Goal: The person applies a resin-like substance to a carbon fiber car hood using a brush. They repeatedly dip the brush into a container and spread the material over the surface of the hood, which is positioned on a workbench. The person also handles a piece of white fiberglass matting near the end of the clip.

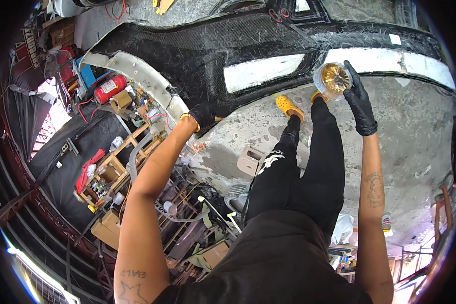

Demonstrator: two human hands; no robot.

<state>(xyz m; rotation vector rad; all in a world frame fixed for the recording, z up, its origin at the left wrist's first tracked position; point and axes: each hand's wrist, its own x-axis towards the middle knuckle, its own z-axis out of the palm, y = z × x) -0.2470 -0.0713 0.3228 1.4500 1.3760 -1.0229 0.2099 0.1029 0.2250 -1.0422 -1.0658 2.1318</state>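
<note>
Black glove on my right hand (361, 104), fingers wrapped on the side of a clear cup (334, 80) with amber contents; cup sits in view over the near edge of the big dark fibre panel (162, 48). My left hand (203, 115), also gloved, is at the panel's lower edge, farther left. Dark on dark there, so can't tell if it's closed or loose. Red-handled scissors (289, 22) lie at the far side; red extinguisher (110, 90) off left.
</note>
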